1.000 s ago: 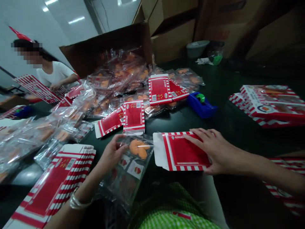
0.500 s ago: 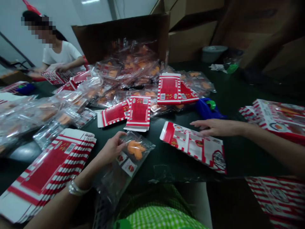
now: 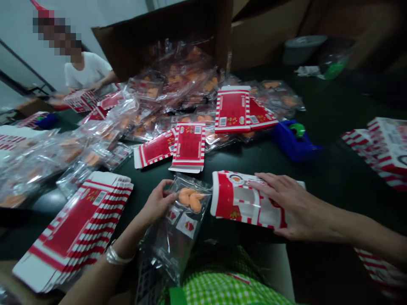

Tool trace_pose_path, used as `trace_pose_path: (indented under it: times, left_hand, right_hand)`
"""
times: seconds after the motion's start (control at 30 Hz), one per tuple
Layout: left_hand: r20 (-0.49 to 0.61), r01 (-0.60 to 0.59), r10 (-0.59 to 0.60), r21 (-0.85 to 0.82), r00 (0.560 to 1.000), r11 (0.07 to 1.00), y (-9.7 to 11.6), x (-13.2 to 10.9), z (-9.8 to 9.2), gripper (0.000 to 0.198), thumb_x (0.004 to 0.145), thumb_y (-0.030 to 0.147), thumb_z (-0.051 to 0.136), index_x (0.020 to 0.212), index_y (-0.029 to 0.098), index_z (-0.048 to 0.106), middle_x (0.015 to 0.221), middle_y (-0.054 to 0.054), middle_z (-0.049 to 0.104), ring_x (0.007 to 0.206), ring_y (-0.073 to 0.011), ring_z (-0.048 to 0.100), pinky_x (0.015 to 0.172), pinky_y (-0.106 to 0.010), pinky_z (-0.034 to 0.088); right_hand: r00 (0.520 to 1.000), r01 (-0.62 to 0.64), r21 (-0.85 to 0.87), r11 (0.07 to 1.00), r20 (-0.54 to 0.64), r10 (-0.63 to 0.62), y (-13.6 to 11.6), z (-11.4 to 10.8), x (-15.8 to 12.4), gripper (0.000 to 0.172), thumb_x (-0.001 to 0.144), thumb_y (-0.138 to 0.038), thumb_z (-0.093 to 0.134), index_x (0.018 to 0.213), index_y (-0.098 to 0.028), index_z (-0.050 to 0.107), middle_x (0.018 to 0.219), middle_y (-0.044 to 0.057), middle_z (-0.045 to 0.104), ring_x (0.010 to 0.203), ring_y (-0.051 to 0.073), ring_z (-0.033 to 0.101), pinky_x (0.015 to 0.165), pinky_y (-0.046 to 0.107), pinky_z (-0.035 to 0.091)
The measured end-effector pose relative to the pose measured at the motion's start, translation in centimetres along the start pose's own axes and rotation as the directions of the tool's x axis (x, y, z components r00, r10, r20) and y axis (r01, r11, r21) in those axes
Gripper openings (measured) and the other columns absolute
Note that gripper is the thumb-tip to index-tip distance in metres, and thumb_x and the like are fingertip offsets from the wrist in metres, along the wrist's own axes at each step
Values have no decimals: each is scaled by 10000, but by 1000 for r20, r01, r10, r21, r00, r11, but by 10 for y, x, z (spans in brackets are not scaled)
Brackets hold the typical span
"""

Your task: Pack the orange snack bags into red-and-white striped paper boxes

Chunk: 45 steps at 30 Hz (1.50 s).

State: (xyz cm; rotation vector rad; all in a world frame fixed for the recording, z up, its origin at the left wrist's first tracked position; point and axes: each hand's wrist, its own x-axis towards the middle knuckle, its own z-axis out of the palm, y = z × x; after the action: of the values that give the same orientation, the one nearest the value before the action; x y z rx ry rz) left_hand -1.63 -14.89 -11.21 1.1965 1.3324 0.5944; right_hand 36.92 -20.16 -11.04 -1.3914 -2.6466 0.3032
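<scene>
My left hand (image 3: 160,202) pinches the side of a clear plastic bag (image 3: 186,216), which holds orange food-shaped pieces and small printed cards. The bag's lower part hangs over the table edge. To its right, my right hand (image 3: 281,203) is wrapped over a red-and-white striped carton (image 3: 244,201) with window cut-outs, thumb on the near edge and fingers on the far edge. The carton bows up a little, and its left end faces the bag without clearly touching it. Two red cartons (image 3: 189,146) lie just beyond the bag.
A fanned stack of flat cartons (image 3: 74,228) lies at left. Bagged pieces (image 3: 178,84) are heaped before a large cardboard box (image 3: 159,38). A blue tape dispenser (image 3: 294,142) stands right of centre, more cartons (image 3: 386,148) at far right. Another person (image 3: 87,70) handles cartons at back left.
My right hand has come down onto the carton and closed around it, bowing it and turning it nearer level. My left hand still holds the bag, slightly further right in view.
</scene>
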Motion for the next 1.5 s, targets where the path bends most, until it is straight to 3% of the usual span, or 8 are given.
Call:
trace_pose_path:
  times: [0.4,0.63,0.8,0.93,1.1,1.2,1.4,1.5]
  left_hand:
    - [532,107,-2,-167,847,980,8,5,13,492,807,296,687,1286,244,586,1244,-81,652,1068,-258,644,950,-384,481]
    - [352,-32,17,36,936,999,24,-1,2,503,820,311,660,1311,239,578,1184,-66,689,1110,-278,619,993,-414,451]
    - [556,-82,32,65,830,995,23,4,22,363,825,328,649,1166,211,687,1103,-69,717,1027,-273,650,967,-402,471]
    - [182,-197,147,300,972,933,15,26,32,200,763,336,685,878,183,745,934,-76,733,962,-293,656,914,-428,503]
    - [-272,-160,422,646,865,746,5,2,-14,354,775,379,634,1085,211,664,1338,-129,543,1309,-328,427,1117,-483,293]
    - [-397,155,219,722,891,675,-7,-41,-38,643,796,493,588,1343,175,478,1194,-178,619,1126,-378,582,978,-553,417]
    - [-409,133,-70,129,910,983,-33,-65,13,864,657,443,741,1379,238,314,1098,-99,652,938,-307,678,742,-396,559]
    - [-353,-37,-118,-402,928,915,-32,-40,50,841,652,392,762,1339,312,283,1167,-98,647,938,-283,689,704,-362,574]
  right_hand:
    - [996,-76,-53,996,-53,73,4,33,17,911,671,-487,702,1444,-176,333,1518,248,240,1405,460,153,1011,645,297]
    - [972,-121,-60,991,-209,106,-1,56,13,962,667,-465,701,1455,-131,262,1511,284,228,1395,475,180,999,624,367]
    - [961,-115,0,993,-253,111,0,70,16,1031,649,-557,703,1477,-158,237,1530,247,230,1362,485,264,1004,616,386]
    - [941,-220,-12,975,-267,209,-7,73,19,987,627,-561,730,1440,-182,320,1543,234,204,1357,507,253,999,630,381]
    - [936,-300,-30,954,-203,288,-16,61,21,941,630,-568,748,1402,-184,370,1531,245,202,1356,507,253,1012,615,364]
    - [944,-290,-11,957,-168,284,-15,55,18,1016,596,-572,772,1433,-221,315,1550,213,160,1365,505,228,1024,618,352]
    - [966,-187,2,982,-180,185,-26,57,16,1091,664,-577,742,1509,-278,120,1574,176,74,1385,503,176,1043,621,349]
    - [963,-185,24,983,-197,186,-42,63,19,1082,692,-579,721,1515,-250,101,1568,198,91,1398,508,116,1040,629,354]
